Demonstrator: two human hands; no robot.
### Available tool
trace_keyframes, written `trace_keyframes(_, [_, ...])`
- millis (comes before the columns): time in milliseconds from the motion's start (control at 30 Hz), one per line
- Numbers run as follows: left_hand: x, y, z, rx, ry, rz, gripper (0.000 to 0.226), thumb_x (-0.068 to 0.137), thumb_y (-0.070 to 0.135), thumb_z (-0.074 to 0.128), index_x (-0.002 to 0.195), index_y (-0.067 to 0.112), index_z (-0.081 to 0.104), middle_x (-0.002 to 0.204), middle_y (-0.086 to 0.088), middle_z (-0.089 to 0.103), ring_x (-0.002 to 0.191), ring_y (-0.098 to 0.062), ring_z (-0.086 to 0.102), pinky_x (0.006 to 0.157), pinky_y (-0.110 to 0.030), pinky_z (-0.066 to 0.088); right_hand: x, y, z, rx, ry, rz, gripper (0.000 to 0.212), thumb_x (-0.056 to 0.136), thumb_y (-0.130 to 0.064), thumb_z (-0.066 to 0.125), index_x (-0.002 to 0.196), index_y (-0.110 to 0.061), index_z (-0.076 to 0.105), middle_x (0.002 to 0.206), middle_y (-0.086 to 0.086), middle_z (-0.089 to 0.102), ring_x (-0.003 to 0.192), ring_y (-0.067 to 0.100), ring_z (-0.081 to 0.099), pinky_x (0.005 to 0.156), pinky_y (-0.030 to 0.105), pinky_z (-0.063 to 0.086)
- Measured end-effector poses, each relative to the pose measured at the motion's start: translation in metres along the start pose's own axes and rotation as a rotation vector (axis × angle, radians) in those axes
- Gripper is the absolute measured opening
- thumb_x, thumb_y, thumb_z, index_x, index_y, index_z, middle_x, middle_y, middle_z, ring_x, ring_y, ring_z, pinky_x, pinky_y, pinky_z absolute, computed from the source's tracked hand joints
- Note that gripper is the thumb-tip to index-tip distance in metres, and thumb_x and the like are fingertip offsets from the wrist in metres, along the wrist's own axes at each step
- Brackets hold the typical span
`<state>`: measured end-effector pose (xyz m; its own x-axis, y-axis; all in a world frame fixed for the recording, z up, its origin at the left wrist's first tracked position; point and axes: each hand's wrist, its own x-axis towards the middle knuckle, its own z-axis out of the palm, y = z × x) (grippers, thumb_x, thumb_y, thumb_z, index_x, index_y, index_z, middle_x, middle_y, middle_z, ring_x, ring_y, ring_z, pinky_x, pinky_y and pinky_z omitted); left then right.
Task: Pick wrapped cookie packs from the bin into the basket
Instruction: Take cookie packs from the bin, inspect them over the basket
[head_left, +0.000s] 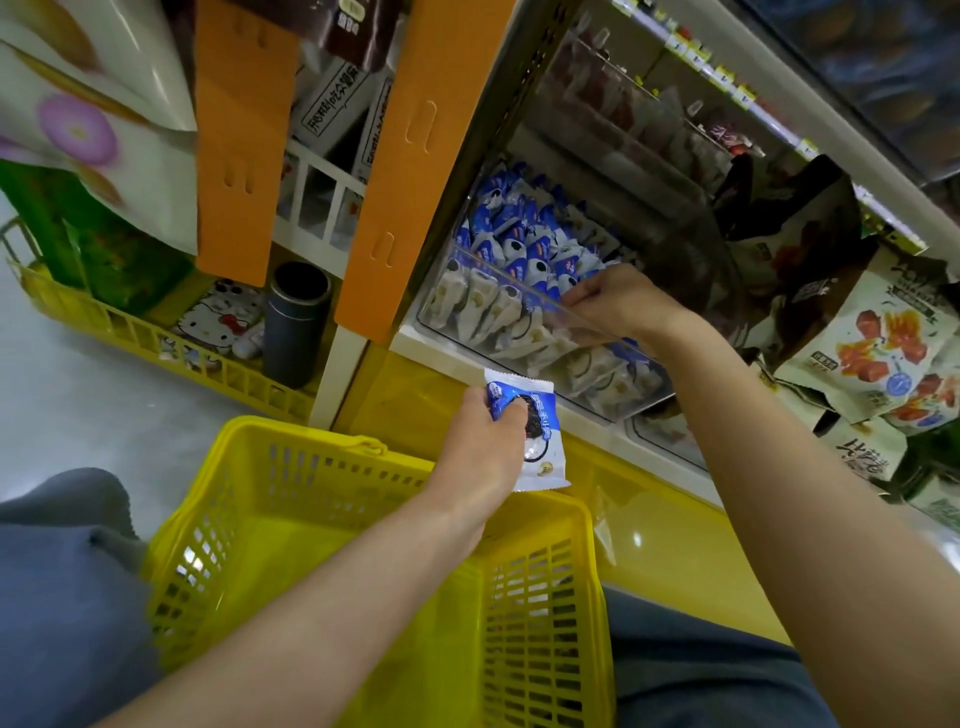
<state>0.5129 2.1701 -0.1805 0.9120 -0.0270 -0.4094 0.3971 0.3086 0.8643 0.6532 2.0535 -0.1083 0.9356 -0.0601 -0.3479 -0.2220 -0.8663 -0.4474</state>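
The left hand (480, 441) pinches one cookie pack (540, 457) by its upper end, just above the far rim of the yellow basket (311, 441). The right hand (618, 299) reaches into the clear bin (519, 283); whether its curled fingers hold a pack cannot be told. The drop-off seems in hand: the pack needs bringing over the basket's floor and letting go.

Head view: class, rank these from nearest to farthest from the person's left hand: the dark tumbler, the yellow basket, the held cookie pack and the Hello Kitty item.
1. The cookie pack, gripped in the left hand itself.
2. The yellow basket, just below that hand.
3. The dark tumbler, well off to the left.
4. The Hello Kitty item, farther left still.
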Motion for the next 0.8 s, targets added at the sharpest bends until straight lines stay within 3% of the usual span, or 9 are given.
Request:
trace_keyframes(133, [0.001, -0.001, -0.002, -0.001, -0.006, 0.019, 0.016, 0.097, 0.019, 0.041, 0.11, 0.014, 0.048, 0.095, -0.001, 0.059, 0.069, -0.001, 0.053, 0.04, -0.003, 0.036, -0.017, 0.001, -0.003, 0.057, 0.045, -0.059, 0.025, 0.088, -0.032, 0.061, 0.098, -0.01, 0.065, 0.079, -0.001, 0.066, 0.068, 0.006, 0.064, 0.059, 0.014, 0.051])
trace_keyframes(233, [0.0, -0.003, -0.003, 0.01, -0.021, 0.025, 0.01, 0.097, 0.02, 0.043, 0.106, 0.017, 0.047, 0.087, 0.005, 0.059, 0.067, 0.001, 0.055, 0.041, -0.003, 0.037, -0.042, 0.01, 0.007, 0.051, 0.393, -0.311, 0.016, 0.091, -0.029, 0.056, 0.102, -0.02, 0.062, 0.084, -0.017, 0.058, 0.076, -0.006, 0.056, 0.064, 0.006, 0.044])
trace_keyframes(300, [-0.001, -0.006, -0.003, 0.038, -0.037, 0.031, 0.005, 0.097, 0.019, 0.044, 0.099, 0.021, 0.048, 0.086, 0.007, 0.059, 0.069, 0.0, 0.057, 0.043, -0.004, 0.041, -0.069, 0.02, 0.023, 0.164, 0.564, -0.514, 0.011, 0.091, -0.02, 0.056, 0.101, -0.021, 0.059, 0.085, -0.018, 0.057, 0.077, -0.009, 0.054, 0.069, 0.004, 0.043])
trace_keyframes(367, [-0.002, -0.01, -0.004, 0.104, -0.05, 0.048, 0.008, 0.097, 0.015, 0.044, 0.093, 0.021, 0.049, 0.089, 0.003, 0.061, 0.074, -0.004, 0.059, 0.05, -0.006, 0.044, -0.09, 0.038, 0.043, 0.162, 0.628, -0.619, 0.012, 0.091, -0.016, 0.055, 0.101, -0.021, 0.056, 0.088, -0.015, 0.055, 0.082, -0.006, 0.053, 0.074, 0.007, 0.042])
trace_keyframes(433, [-0.003, -0.015, -0.003, 0.168, -0.064, 0.057, 0.008, 0.097, 0.012, 0.044, 0.099, 0.016, 0.051, 0.1, -0.004, 0.063, 0.087, -0.014, 0.062, 0.065, -0.015, 0.048, -0.103, 0.059, 0.061, 0.083, 0.652, -0.632, 0.013, 0.091, -0.016, 0.054, 0.103, -0.018, 0.056, 0.092, -0.01, 0.054, 0.086, -0.001, 0.051, 0.078, 0.01, 0.041])
trace_keyframes(567, [-0.003, -0.026, -0.002, 0.23, -0.084, 0.072, 0.012, 0.095, 0.008, 0.045, 0.104, 0.013, 0.051, 0.102, -0.005, 0.061, 0.094, -0.018, 0.06, 0.079, -0.027, 0.048, -0.11, 0.089, 0.092, 0.255, 0.387, -0.367, 0.015, 0.091, -0.025, 0.056, 0.105, -0.021, 0.058, 0.097, -0.007, 0.059, 0.084, 0.001, 0.056, 0.072, 0.013, 0.045])
trace_keyframes(667, [0.0, -0.033, -0.001, 0.263, -0.09, 0.059, 0.011, 0.094, 0.005, 0.047, 0.099, 0.014, 0.051, 0.094, -0.001, 0.06, 0.088, -0.016, 0.059, 0.075, -0.023, 0.048, -0.112, 0.097, 0.106, 0.529, 0.138, -0.182, 0.009, 0.091, -0.02, 0.055, 0.096, -0.018, 0.063, 0.09, 0.001, 0.067, 0.074, 0.006, 0.059, 0.061, 0.02, 0.049])
trace_keyframes(800, [0.005, -0.038, 0.001, 0.266, -0.067, 0.009, 0.022, 0.091, 0.001, 0.05, 0.08, 0.02, 0.049, 0.078, -0.001, 0.057, 0.071, -0.015, 0.057, 0.064, -0.025, 0.046, -0.111, 0.099, 0.108, 0.702, 0.067, -0.096, 0.014, 0.092, -0.011, 0.053, 0.098, -0.002, 0.062, 0.089, 0.014, 0.064, 0.072, 0.015, 0.059, 0.05, 0.016, 0.05])
